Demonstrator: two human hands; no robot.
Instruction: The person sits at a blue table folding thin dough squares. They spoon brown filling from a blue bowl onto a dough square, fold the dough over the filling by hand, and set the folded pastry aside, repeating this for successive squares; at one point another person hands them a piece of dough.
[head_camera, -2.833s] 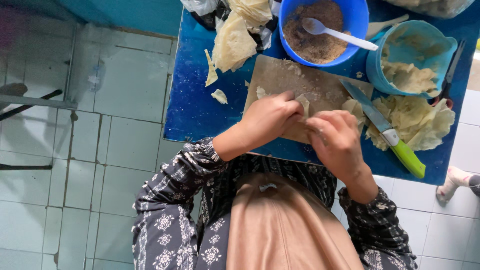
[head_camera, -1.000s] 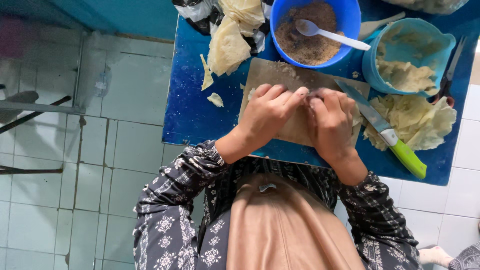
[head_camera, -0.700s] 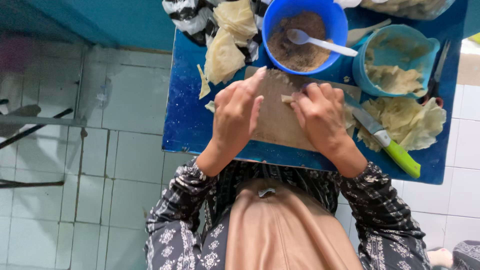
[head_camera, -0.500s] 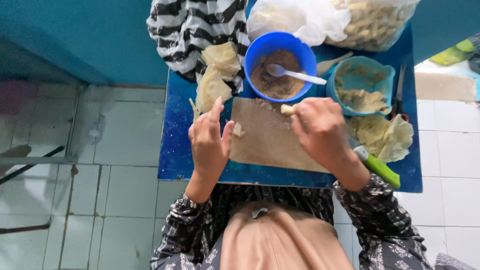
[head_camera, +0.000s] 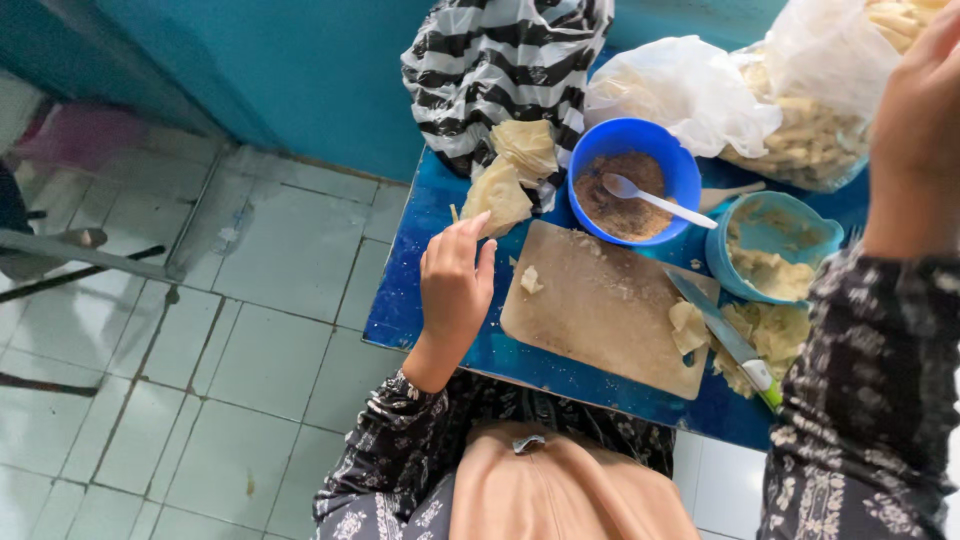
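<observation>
My left hand (head_camera: 455, 285) hovers with fingers apart over the left edge of the blue table (head_camera: 410, 300), next to a wooden cutting board (head_camera: 600, 305); it holds nothing. A small scrap of pale dough (head_camera: 531, 280) lies on the board near that hand. My right hand (head_camera: 915, 110) is raised high at the right edge of the view, close to the camera; its fingers are cut off by the frame. A blue bowl (head_camera: 675, 165) of brown filling with a white spoon (head_camera: 655, 198) stands behind the board.
A knife with a green handle (head_camera: 725, 335) lies across the board's right side, among pale wrappers (head_camera: 765, 330). A teal bowl (head_camera: 815, 225) holds more pale pieces. Plastic bags (head_camera: 690, 95) and a striped bag (head_camera: 500, 60) crowd the back. White tiled floor (head_camera: 250, 330) lies left.
Both hands have left the cutting board. My right hand has risen up toward the camera at the right; my left hand has drawn back to the board's left edge. The view has pulled back.
</observation>
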